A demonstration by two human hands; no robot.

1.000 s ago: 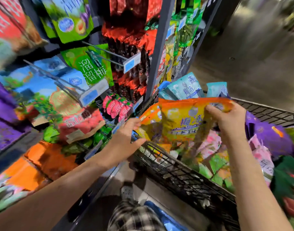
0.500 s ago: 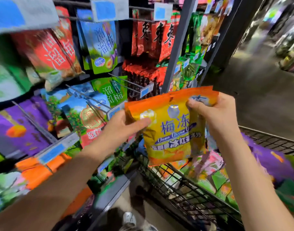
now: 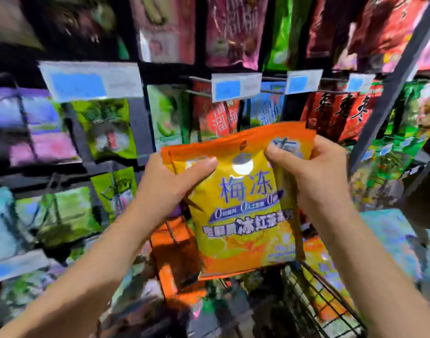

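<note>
Since half a second ago the orange and yellow packet (image 3: 243, 215) has come up from above the cart (image 3: 314, 296) to the centre of the frame, and the left hand (image 3: 167, 191) has closed more firmly on its corner. That hand now pinches the packet's upper left corner, with the thumb laid across the printed front and the fingers hidden behind. The right hand (image 3: 316, 181) grips the upper right corner in the same way, its thumb pressed on the front near the orange top seal. The hands stay apart, one at each top corner, and the packet hangs between them, upright and facing the camera, its lower edge free. A second orange edge shows just behind it along the right side; whether that is another packet I cannot tell.

Behind the packet, across the upper half of the frame, runs a row of blue and white price tags (image 3: 235, 88) with red packets (image 3: 340, 111) hanging at the upper right and a green packet (image 3: 106, 128) at the left. The wire cart sits at the lower right, below the packet.
</note>
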